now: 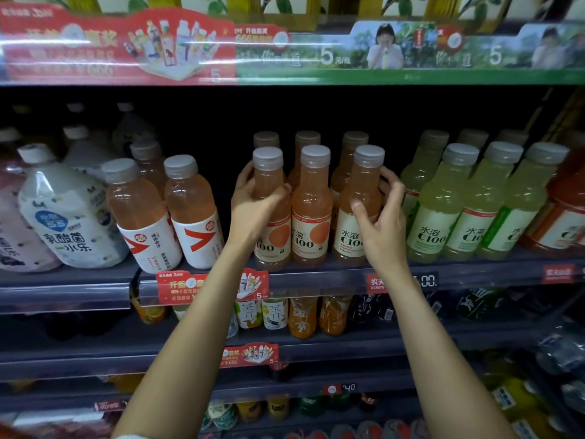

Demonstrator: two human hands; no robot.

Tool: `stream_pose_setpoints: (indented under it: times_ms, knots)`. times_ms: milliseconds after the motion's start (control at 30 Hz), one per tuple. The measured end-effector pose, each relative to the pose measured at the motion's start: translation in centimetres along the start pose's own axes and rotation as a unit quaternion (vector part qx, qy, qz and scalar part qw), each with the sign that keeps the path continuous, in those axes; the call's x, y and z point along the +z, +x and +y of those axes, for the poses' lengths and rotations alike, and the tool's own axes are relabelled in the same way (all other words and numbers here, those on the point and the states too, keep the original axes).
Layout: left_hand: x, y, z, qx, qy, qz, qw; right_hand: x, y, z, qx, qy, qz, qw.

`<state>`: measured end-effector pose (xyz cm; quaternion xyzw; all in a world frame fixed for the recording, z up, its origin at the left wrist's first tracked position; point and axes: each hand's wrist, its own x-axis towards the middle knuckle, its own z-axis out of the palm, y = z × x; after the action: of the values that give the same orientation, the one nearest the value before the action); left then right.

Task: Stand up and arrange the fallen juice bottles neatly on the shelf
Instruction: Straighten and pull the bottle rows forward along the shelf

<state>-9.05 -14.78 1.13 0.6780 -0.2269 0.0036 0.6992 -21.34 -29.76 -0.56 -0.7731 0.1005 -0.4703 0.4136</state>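
Both my hands on the pink juice row at the shelf's front edge.
My left hand (253, 204) curls round the left bottle (271, 210); my right hand (384, 217) wraps the right bottle (357, 210) — a middle bottle (311, 210) stands upright between, green bottles (443, 210) just beside.
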Motion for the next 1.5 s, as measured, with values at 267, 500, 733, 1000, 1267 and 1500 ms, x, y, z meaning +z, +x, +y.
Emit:
stream_pose_setpoints:
  times_ms: [267, 500, 733, 1000, 1267, 1500]
  knots:
    - [1.2, -0.2, 0.5, 0.028, 0.004, -0.021, 0.999, -0.7, 0.3, 0.0, 0.014, 0.003, -0.017, 1.0]
    - [1.1, 0.2, -1.1, 0.044, 0.026, 0.005, 0.999, -0.9, -0.2, -0.1, -0.001, -0.041, 0.001, 0.999]
    - [-0.7, -2.3, -0.5, 0.141, 0.131, 0.043, 0.98, -0.2, -2.5, -1.5, -0.123, -0.161, 0.129, 0.971]
    - [-12.7, -6.3, 1.0, 0.464, 0.279, 0.162, 0.825, 5.6, -4.8, -6.3, -0.337, -0.157, 0.015, 0.928]
    - [-19.8, -3.4, -2.4, 0.186, 0.108, 0.098, 0.972, 13.8, -5.8, -8.8, -0.115, 0.018, -0.132, 0.984]
    - [-19.3, -0.8, -4.6, 0.027, -0.006, 0.051, 0.998, 18.7, -5.8, -7.9, 0.04, 0.107, -0.157, 0.981]
